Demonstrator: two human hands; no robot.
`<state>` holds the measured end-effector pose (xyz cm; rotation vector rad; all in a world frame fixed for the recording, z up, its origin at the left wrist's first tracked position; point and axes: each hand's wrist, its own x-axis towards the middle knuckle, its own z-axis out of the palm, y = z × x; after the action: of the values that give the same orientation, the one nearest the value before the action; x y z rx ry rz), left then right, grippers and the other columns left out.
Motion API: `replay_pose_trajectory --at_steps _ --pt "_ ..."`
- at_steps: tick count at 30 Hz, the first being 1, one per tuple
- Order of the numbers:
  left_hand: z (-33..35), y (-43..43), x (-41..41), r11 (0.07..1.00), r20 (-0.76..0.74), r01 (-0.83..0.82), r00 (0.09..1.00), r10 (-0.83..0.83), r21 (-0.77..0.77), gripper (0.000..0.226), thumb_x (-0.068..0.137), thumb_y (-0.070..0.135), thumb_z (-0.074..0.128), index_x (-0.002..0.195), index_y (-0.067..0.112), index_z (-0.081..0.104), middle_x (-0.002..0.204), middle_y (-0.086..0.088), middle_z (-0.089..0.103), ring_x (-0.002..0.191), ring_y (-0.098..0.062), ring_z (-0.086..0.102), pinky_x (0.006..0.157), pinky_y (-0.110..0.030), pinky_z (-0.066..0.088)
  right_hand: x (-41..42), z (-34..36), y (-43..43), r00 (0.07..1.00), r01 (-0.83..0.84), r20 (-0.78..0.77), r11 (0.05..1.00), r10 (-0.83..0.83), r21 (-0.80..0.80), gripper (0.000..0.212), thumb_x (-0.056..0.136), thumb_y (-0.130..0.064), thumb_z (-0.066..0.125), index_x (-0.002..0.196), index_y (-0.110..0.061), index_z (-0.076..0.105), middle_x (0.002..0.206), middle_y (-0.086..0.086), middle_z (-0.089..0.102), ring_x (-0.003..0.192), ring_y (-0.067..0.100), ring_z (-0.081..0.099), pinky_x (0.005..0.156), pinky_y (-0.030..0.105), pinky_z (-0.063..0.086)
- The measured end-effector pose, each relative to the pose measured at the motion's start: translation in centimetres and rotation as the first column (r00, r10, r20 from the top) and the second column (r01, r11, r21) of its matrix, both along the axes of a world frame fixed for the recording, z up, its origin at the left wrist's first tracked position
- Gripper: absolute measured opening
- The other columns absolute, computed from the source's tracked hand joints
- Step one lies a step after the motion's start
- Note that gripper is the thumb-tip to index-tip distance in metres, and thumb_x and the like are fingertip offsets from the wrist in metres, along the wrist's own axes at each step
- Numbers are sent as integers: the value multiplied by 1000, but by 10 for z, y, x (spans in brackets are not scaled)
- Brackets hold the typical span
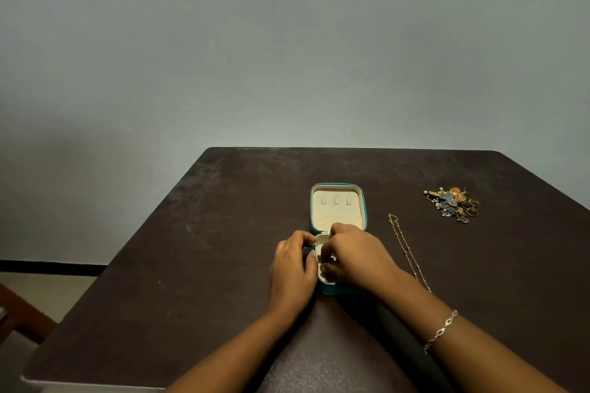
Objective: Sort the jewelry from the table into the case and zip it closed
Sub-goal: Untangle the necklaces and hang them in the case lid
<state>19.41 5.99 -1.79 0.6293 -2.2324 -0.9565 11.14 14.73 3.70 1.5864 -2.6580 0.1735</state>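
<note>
Both hands work in the open case (338, 206) on the counter (223, 249); left hand (293, 265) braces its edge, right hand (351, 257) pinches something small, unclear what; we would seat it gently; chain (405, 249) and heap (453, 204) wait.

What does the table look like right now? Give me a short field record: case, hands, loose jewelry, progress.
case: teal case, open, cream lining, lid half lying flat toward the far side
left hand: left hand at the near half's left edge
right hand: right hand over the near half, fingers inside; what they hold cannot be told
chain: gold chain stretched on the table, right of the case
pile: mixed jewelry pile far right, apart from the case
worn: bracelet on the right wrist
progress: chain and pile not yet in the case; case unzipped
</note>
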Motion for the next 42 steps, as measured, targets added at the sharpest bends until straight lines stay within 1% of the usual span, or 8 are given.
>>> replay_pose_trajectory --at_steps 5,12,17,24,31,35,38,42 --pt "-1 -1 -1 1000 -6 4 1000 -4 6 15 84 9 53 97 18 55 93 11 58 97 -9 50 78 -25 42 12 2 -4 996 14 -93 998 -8 60 31 87 -24 50 110 -5 59 110 11 50 100 31 51 65 32 33" --pt "-3 -2 -2 999 -30 8 1000 -7 48 12 83 9 55 91 18 57 92 11 59 95 -10 50 81 -28 42 14 3 -2 997 33 -74 998 -28 55 30 87 -25 49 105 -3 56 89 5 32 95 32 53 62 31 27" --pt "-6 -5 -3 994 -55 -7 998 13 113 20 81 10 60 79 29 53 88 11 62 91 -11 53 70 -13 38 12 6 -1 999 22 -44 995 -18 100 29 88 -22 49 105 0 56 102 13 46 98 33 53 63 31 31" --pt "-7 -6 -3 996 -48 4 999 0 86 27 80 9 59 75 34 50 85 14 60 90 -9 52 69 -10 37 15 8 -2 998 36 -61 992 -28 124 31 88 -18 50 112 1 55 114 16 49 99 34 53 66 33 34" --pt "3 -6 -7 973 -119 -31 991 59 227 33 77 0 62 72 32 55 88 4 63 88 -17 58 76 -29 48 -10 8 0 943 210 288 971 -169 -115 8 80 -24 65 80 -17 67 92 5 69 89 23 62 74 32 48" --pt "30 -8 -8 938 -190 76 982 -11 337 30 80 -7 56 74 23 60 84 1 66 85 -14 62 72 -25 49 -19 25 9 809 240 585 937 -48 -255 15 77 -8 70 64 -16 65 69 2 69 65 10 64 60 22 51" --pt "51 -2 -4 874 -239 220 963 -124 432 26 85 -9 52 79 14 60 83 -3 66 75 -4 62 61 -11 46 -21 37 14 680 261 726 893 99 -367 13 77 0 68 69 -10 64 63 3 65 57 10 60 49 17 46" --pt "65 9 0 764 -313 360 925 -216 536 14 83 -10 56 86 4 58 74 -4 61 57 5 60 53 -9 46 -26 46 18 600 262 770 857 216 -444 13 81 4 63 84 -9 66 67 7 64 55 8 59 50 17 46"
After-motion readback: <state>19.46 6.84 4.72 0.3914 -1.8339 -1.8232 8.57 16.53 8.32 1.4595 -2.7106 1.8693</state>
